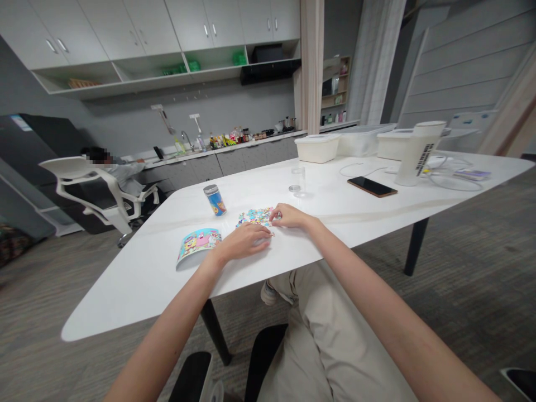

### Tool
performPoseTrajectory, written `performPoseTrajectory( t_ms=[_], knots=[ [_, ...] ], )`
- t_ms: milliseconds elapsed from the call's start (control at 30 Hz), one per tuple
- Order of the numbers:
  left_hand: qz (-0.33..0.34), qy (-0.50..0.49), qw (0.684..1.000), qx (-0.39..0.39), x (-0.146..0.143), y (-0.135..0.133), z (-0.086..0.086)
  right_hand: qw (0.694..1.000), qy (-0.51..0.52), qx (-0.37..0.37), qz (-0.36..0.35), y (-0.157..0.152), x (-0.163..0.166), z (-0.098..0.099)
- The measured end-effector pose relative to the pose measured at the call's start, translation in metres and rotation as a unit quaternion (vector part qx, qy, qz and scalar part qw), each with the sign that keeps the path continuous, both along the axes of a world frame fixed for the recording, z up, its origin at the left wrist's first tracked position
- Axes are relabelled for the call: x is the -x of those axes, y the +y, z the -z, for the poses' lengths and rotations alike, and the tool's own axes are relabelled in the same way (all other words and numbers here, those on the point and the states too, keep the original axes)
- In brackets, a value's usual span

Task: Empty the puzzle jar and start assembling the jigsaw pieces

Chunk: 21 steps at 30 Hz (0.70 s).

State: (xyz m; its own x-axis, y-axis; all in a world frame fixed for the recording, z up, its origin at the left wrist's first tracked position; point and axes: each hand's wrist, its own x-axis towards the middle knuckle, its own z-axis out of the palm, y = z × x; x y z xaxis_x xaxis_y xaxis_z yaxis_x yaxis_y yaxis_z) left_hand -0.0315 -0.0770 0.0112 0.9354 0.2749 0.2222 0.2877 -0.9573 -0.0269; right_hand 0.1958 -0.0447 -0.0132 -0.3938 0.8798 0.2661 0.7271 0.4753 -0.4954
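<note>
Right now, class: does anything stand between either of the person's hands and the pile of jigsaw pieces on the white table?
Nothing visible does. The left hand rests on the table at the near edge of the puzzle pieces, and the right hand touches their right edge. The blue can and picture card lie off to the left.

The white table [167,279] bears puzzle pieces [253,216], a picture card [199,243], a tin [215,200] and a phone [372,186].

Bright even indoor light, soft shadows, strong wide-angle edge distortion.
</note>
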Motion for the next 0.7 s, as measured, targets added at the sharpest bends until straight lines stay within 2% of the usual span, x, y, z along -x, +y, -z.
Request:
performPoseTrajectory(
  t_ms=[233, 400, 567, 700],
  knots=[
    [-0.014, -0.002, 1.000, 0.007, 0.0010, 0.0006, 0.0000, 0.999, 0.005, -0.007, 0.032, -0.0033, 0.0028, -0.0010],
    [-0.014, 0.004, 1.000, 0.003, 0.0009, 0.0026, 0.0024, 1.000, 0.015, -0.003, 0.024, -0.0011, 0.0029, 0.0005],
    [-0.004, 0.004, 1.000, 0.001, -0.0013, 0.0019, 0.0057, 0.999, 0.026, 0.014, -0.039, -0.0001, 0.0036, 0.0032],
    [-0.032, -0.014, 0.999, -0.031, -0.0024, 0.0015, 0.0088, 0.999, 0.038, -0.003, -0.023, -0.0037, 0.0028, 0.0053]
  ],
)
